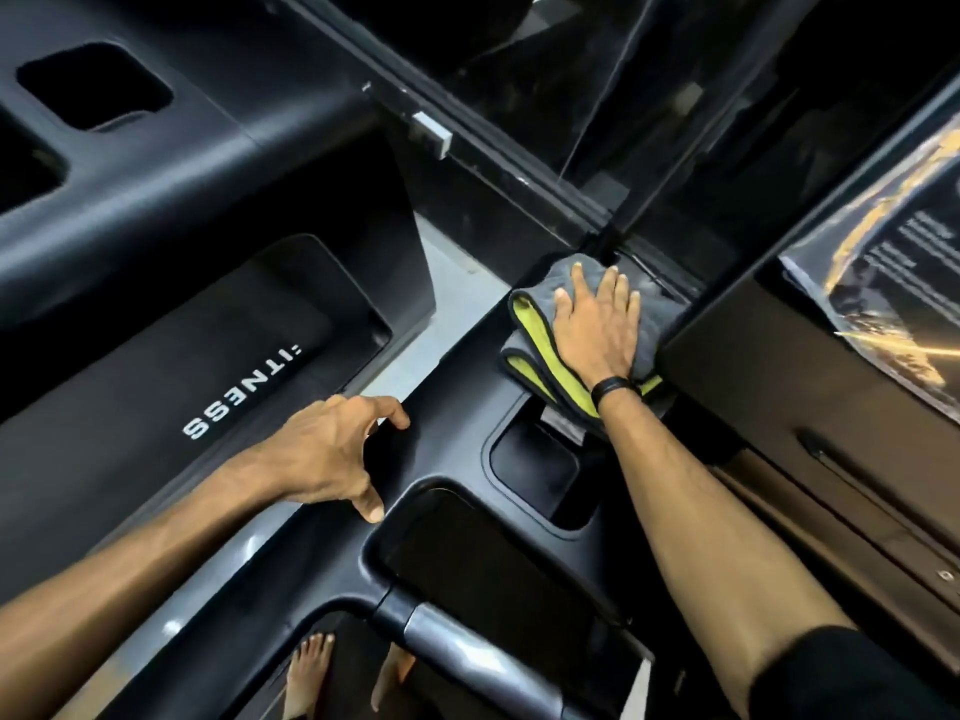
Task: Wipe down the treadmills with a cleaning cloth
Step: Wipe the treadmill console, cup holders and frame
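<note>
**Folded cloth pressed flat on the treadmill console**

Two bare forearms are seen reaching forward from the lower edge of the view, and bare feet (311, 672) are visible below on the belt. The left hand (332, 449) is rested on the black treadmill console (447, 449), its fingers loosely curled and its thumb touching the surface; nothing is held in it. The right hand (597, 324), with a black wristband (615, 389) worn at the wrist, is laid palm down with fingers straight and spread on a folded grey and yellow microfibre cloth (530, 350). The cloth is pressed against the far right corner of the console, beneath the hand, with its yellow folds showing to the left of the palm and beside the wrist. A recessed cup holder (535, 470) lies just nearer the camera than the cloth. White lettering (244, 392) is seen on the dark surface under the console on the left.
</note>
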{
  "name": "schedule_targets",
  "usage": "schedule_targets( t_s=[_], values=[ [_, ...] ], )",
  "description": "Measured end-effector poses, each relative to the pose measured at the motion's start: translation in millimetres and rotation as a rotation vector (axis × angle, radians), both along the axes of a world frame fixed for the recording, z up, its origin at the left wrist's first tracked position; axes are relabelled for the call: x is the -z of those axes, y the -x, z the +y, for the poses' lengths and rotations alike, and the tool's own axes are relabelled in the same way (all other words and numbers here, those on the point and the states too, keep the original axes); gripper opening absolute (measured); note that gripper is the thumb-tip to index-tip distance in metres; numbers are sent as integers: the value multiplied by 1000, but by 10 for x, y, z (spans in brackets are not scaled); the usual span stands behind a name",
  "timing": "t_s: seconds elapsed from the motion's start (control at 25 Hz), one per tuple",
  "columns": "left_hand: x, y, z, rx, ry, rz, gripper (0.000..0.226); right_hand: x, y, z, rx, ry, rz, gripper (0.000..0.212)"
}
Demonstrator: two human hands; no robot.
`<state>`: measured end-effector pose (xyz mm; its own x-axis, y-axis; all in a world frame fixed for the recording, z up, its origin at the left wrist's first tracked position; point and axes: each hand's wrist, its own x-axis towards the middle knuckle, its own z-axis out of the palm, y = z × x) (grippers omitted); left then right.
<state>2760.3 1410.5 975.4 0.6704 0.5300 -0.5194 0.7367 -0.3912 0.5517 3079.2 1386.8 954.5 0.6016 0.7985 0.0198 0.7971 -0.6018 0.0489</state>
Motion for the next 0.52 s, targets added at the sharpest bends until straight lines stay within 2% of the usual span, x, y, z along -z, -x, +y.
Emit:
schedule_targets(
  t_s=[0.08,0.2,0.36,0.52],
  values=[
    [1,24,-20,-45,43,-14,93,39,20,321,-82,56,-3,57],
    [-20,56,-27,-122,142,-55,90,85,162,745,-245,271,-72,58],
    [39,216,-91,-93,-40,30,90,209,583,1077,-420,610,27,71],
    [173,413,-309,-312,-134,-26,102,293,1062,1022,-543,786,118,79]
  ],
)
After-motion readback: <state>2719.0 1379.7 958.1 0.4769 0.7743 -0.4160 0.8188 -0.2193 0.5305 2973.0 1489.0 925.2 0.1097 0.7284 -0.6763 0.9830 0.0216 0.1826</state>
